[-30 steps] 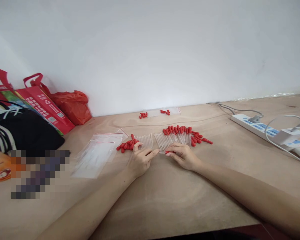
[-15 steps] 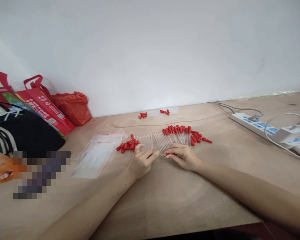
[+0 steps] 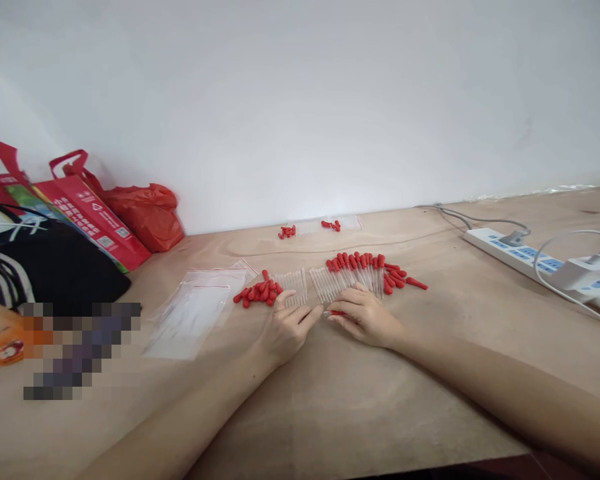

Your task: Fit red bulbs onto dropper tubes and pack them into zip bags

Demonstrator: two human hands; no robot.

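Between the fingers of my right hand (image 3: 363,317) is a red rubber bulb (image 3: 337,313), with a short piece of clear tube showing at its left end. My left hand (image 3: 293,327) is closed at the tube's left tip, thumb and forefinger together; most of what they pinch is hidden. Just beyond my hands lie two rows of clear tubes, a left row (image 3: 295,283) and a right row (image 3: 325,283). Red bulbs (image 3: 365,260) cap many tubes in the right row. Loose red bulbs (image 3: 257,292) are heaped left of the left row.
Clear zip bags (image 3: 185,320) lie flat on the wooden table (image 3: 300,420) at left. Behind the rows is another bag (image 3: 307,228) with red bulbs. Red bags (image 3: 147,213) and a black bag (image 3: 80,267) stand far left. A power strip (image 3: 510,253) with cables is at right.
The red bulb in my right hand now shows less clear tube at its end. Both hands have shifted slightly, and the whole view has moved a little.
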